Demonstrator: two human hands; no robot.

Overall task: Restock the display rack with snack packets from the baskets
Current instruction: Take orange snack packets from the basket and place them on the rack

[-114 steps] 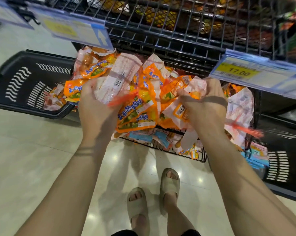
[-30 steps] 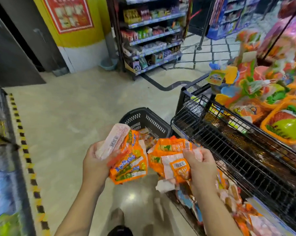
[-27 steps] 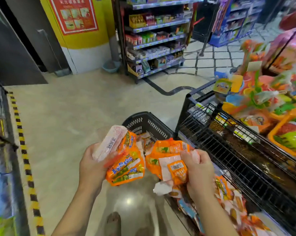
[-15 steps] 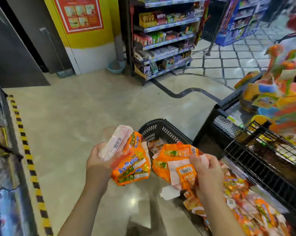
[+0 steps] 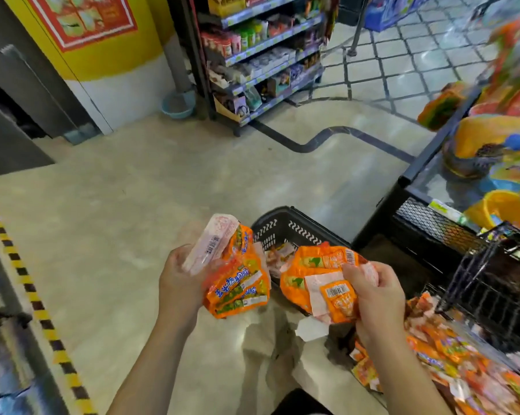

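**Both hands loaded with snack packets, next to the rack**

Right hand (image 5: pixel 375 298): fingers (image 5: pixel 354 274) clenched on a bunch of orange packets (image 5: pixel 315 271), thumb on top, barcode labels facing up.
Left hand (image 5: pixel 178 283): grasping a second bunch (image 5: pixel 238 287), orange packets with one pink packet (image 5: pixel 211 244) on top.
Both bunches are held above the floor (image 5: pixel 163 190), just in front of the black basket (image 5: pixel 285 224), which has more packets inside.
Display rack (image 5: pixel 489 283) is on the right. Its low tier holds a heap of packets (image 5: pixel 462 366), blurred.

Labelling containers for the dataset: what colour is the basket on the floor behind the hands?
The basket is black, with pale slanted slots under its rim; head view.
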